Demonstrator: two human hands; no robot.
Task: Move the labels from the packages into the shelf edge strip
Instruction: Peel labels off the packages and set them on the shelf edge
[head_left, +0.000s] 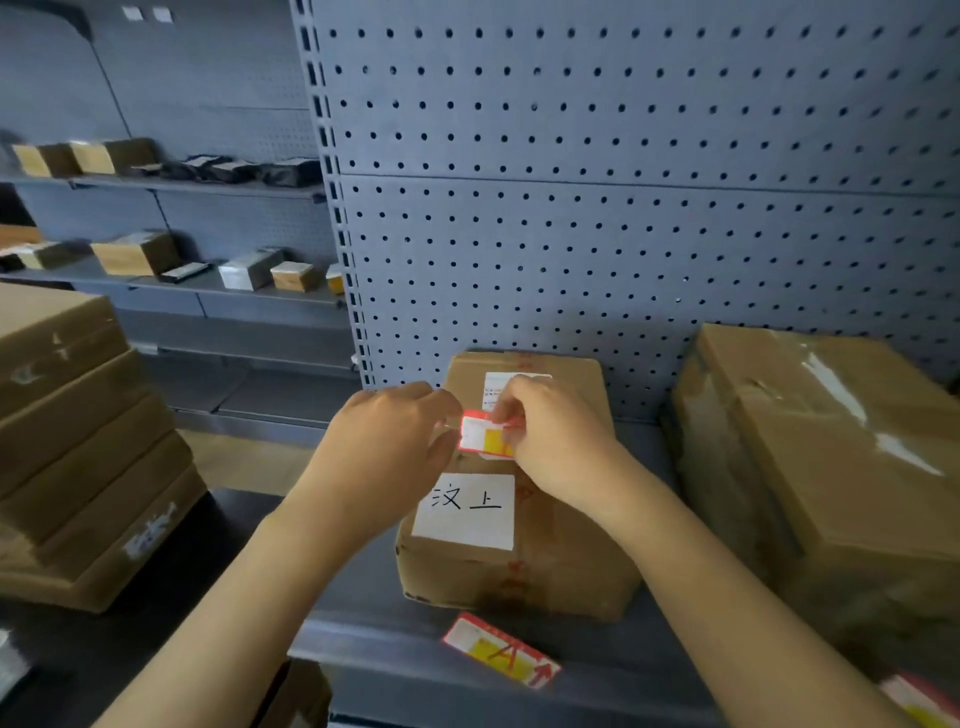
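A grey pegboard shelf (613, 223) fills the frame. At centre sits a cardboard package (524, 561). Above it, the left hand (387, 441) and right hand (550, 441) both pinch a red-and-yellow label (483, 436). Lower centre, another label (498, 649) lies at the shelf edge strip (415, 675).

The box (519, 493) sits on the shelf (363, 613), against the pegboard (623, 208) behind it. A bigger box (831, 467) stands right of it, stacked cartons (78, 441) left, a label (501, 649) before it.
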